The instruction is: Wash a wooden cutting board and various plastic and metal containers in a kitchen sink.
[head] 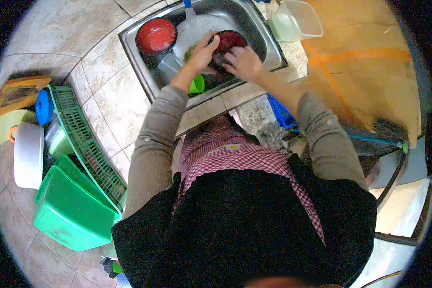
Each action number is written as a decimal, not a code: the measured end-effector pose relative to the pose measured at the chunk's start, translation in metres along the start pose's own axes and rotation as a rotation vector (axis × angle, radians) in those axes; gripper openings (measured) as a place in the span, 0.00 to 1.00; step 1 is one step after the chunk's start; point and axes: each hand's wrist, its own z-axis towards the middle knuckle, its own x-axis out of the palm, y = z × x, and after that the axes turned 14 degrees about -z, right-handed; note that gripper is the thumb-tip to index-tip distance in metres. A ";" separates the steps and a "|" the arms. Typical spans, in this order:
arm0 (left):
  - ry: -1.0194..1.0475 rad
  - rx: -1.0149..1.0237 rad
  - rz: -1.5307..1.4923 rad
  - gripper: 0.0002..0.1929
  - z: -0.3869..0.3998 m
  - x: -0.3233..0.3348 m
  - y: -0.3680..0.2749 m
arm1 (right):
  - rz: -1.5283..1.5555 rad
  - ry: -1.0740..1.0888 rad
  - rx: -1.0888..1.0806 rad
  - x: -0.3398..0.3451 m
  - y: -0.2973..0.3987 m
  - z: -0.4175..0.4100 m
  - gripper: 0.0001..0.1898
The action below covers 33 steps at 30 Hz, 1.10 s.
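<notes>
My left hand [203, 57] grips the rim of a dark red bowl [231, 39] over a stainless steel sink [139, 72]. My right hand [245, 64] is at the bowl's near side, blurred, with its fingers bent; whether it holds anything is unclear. Under the hands lies a large pale round dish [216, 22]. A second bowl [156, 35], red inside with a dark rim, sits in the sink's left corner. Near the left forearm are a translucent plastic vessel [169, 67] and a bright green cup [197, 85].
Left of the sink, a green plastic basket [88, 144] holds a white container [28, 154], a green tub [75, 223] and other wares. On the right stand a clear plastic container [297, 21] and a cardboard sheet [367, 61].
</notes>
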 end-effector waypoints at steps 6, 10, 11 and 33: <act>-0.329 0.614 0.458 0.27 0.007 0.029 0.043 | 1.746 -0.337 0.728 0.026 0.041 0.032 0.31; -0.311 0.755 0.779 0.31 -0.017 0.042 0.046 | 2.435 -0.260 0.795 -0.017 0.021 0.024 0.18; -0.317 0.756 0.779 0.31 -0.019 0.041 0.047 | 2.427 -0.269 0.775 -0.015 0.017 0.022 0.17; -0.953 0.760 0.056 0.32 -0.033 -0.131 -0.006 | 1.445 -0.380 0.725 0.031 -0.012 0.033 0.21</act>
